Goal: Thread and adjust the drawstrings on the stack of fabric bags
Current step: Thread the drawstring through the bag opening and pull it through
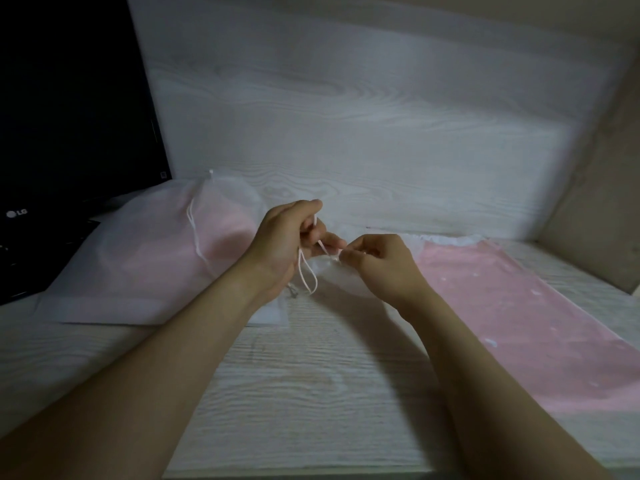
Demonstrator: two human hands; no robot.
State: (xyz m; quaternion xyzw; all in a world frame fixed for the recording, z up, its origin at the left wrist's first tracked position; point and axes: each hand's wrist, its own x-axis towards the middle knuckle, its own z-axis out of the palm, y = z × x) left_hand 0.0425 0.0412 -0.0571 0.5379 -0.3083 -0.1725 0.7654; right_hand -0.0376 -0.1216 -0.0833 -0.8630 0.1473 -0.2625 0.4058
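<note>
A sheer white fabric bag [341,277] is lifted a little above the desk between my hands. My left hand [284,244] grips its white drawstring [306,271], and a loop of the cord hangs below the palm. My right hand [377,261] pinches the gathered mouth of the bag where the cord comes out. A filled white bag [145,251] with a pink tint and its own drawstring lies on the left. Flat pink bags [512,317] are laid out on the right, their white ruffled tops toward the wall.
A black LG monitor [69,133] leans at the far left, partly under the filled bag. The white wood-grain desk [311,393] ends at a front edge near the bottom. A white wood-grain back panel [346,98] and a beige side wall [606,185] enclose the space.
</note>
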